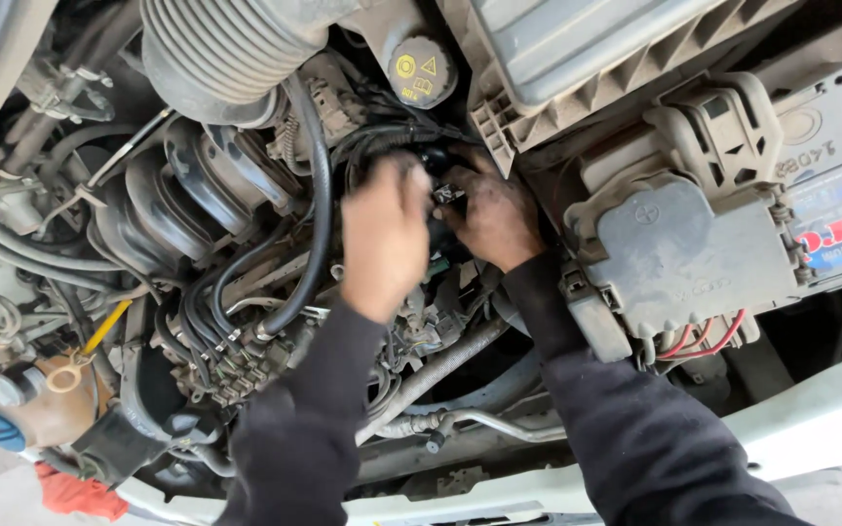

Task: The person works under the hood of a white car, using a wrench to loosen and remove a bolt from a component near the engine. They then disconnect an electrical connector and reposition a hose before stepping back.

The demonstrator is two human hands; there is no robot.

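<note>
Deep among the hoses, both the left hand (385,234) and right hand (492,216) seemingly pinch a small black connector (438,161); greasy fingers could slip, cracking its clip.

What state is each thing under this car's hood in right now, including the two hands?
Left hand: blurred, fingers on a small black part.
Right hand: grimy, gripping the same part.
Yellow-marked cap: on, closed.
Grey box cover: shut, dusty.
Yellow dipstick handle: seated.
Blue cap: on.
</note>
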